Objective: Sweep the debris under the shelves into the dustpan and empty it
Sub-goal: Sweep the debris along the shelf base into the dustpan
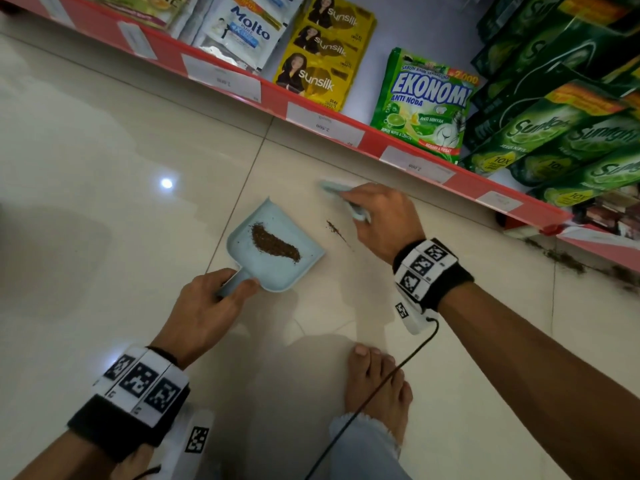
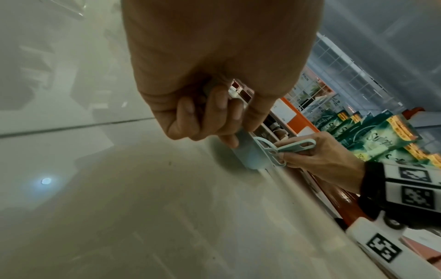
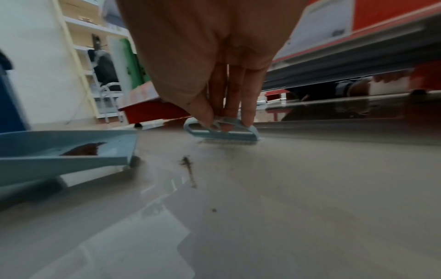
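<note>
L hand (image 1: 204, 306) grips dustpan (image 1: 277, 244) handle; R hand (image 1: 381, 220) pinches brush (image 3: 222, 130).

- The left hand (image 2: 214, 79) curled its fingers (image 2: 220, 105) round the pale blue dustpan handle (image 2: 245, 149), low over the glossy tiled floor (image 2: 119, 207).
- Beyond it, the right hand (image 2: 319, 156) gripped a pale blue brush (image 2: 286, 146) (bristles hidden).
- Green detergent packs (image 2: 377, 139) stood on the orange-edged shelf (image 2: 300, 115) behind.
</note>
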Available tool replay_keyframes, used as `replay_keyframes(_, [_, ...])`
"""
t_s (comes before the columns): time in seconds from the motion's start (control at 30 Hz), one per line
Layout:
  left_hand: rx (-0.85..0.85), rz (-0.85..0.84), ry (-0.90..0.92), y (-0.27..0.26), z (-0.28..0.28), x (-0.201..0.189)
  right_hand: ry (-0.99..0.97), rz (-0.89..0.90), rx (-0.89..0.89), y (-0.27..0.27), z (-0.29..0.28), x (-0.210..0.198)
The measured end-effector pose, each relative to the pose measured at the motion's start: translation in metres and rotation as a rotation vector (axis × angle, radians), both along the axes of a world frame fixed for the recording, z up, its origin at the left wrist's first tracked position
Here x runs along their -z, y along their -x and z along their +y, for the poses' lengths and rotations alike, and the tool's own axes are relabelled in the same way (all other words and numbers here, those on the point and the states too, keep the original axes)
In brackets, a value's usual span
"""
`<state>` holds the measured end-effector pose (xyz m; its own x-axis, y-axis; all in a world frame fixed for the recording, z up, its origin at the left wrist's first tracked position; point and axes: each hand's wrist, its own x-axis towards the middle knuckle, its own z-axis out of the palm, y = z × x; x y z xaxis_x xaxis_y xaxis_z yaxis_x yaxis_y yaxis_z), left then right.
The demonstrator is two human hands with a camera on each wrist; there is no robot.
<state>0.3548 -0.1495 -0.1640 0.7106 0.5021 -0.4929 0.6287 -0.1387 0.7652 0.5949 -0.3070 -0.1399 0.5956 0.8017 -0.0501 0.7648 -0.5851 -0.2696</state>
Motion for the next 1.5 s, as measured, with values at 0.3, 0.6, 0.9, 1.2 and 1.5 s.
replay_keyframes(0.3, [-0.102,0.011,-0.024,0.020,0.021,-0.008,-0.179,0.118,-0.122,0.013,-0.027,-0.021])
replay_keyframes(0.6, [-0.088,0.012,-0.091,0.046,0.042,-0.027,-0.462,0.570,0.288,0.026,0.046,-0.014])
replay_keyframes(0.9, [-0.074,-0.037,0.011,0.052,0.043,-0.018,-0.164,0.561,0.401,0.023,0.011,0.015])
replay_keyframes(1.2, [0.082,-0.084,0.066,0.000,0.050,0.012,-0.264,0.705,0.451,-0.036,-0.042,-0.016])
replay_keyframes(1.5, [0.140,-0.088,0.035,-0.024,0.052,0.016,-0.102,0.476,0.223,-0.038,-0.018,0.002])
